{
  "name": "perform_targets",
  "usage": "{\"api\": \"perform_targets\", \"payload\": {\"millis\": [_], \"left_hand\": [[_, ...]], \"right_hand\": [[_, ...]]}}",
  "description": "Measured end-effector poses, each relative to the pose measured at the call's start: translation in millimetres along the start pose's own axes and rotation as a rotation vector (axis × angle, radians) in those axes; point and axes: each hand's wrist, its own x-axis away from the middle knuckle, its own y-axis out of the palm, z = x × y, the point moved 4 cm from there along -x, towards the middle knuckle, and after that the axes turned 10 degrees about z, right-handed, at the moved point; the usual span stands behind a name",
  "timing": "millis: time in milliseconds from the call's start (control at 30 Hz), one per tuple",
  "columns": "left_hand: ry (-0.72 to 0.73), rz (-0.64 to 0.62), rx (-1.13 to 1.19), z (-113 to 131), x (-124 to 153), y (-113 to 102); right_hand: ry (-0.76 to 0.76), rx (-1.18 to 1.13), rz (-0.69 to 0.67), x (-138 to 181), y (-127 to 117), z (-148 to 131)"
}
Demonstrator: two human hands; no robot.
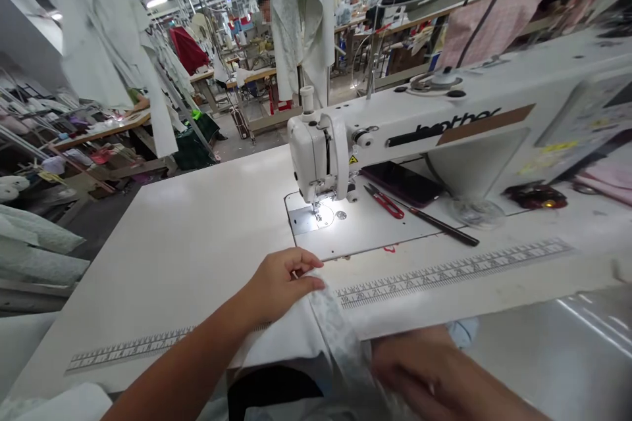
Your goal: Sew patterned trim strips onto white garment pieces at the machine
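Observation:
My left hand [284, 283] is closed at the table's front edge, with thumb and fingers pinching the upper end of a pale fabric piece [336, 329]. The fabric is white with a faint grey-green pattern and hangs down over the edge toward my lap. My right hand [419, 368] is lower and further right, below the tabletop and beside the hanging fabric. Motion blurs its fingers, so its grip is unclear. Ahead of my left hand stands a white sewing machine [316, 151], its lamp lighting the needle plate [311, 217].
Right of the needle lie red thread snips [385, 202], a dark slender tool [447, 227] and a phone [402, 183]. A ruler strip [454, 271] runs along the front of the white table [197, 230]. Pale garments [113, 33] hang behind it; a person [264, 16] is further back.

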Motion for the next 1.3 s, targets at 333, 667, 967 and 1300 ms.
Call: {"api": "perform_targets", "payload": {"millis": [333, 667, 967, 1300], "left_hand": [[-0.035, -0.015, 0.097, 0.1, 1.7, -3.4], [0.026, 0.139, 0.097, 5.2, 1.7, -3.6], [-0.063, 0.107, -0.01, 5.8, -18.0, -5.7], [0.383, 0.125, -0.594, 15.8, -71.7, 3.5]], "right_hand": [[-0.033, -0.013, 0.216, -75.2, 13.4, -42.9], [-0.085, -0.15, 0.263, -71.7, 13.5, -28.8], [-0.11, -0.007, 0.207, -85.9, 1.4, -41.5], [-0.102, 0.44, 0.142, -129.3, -12.3, -42.1]]}}
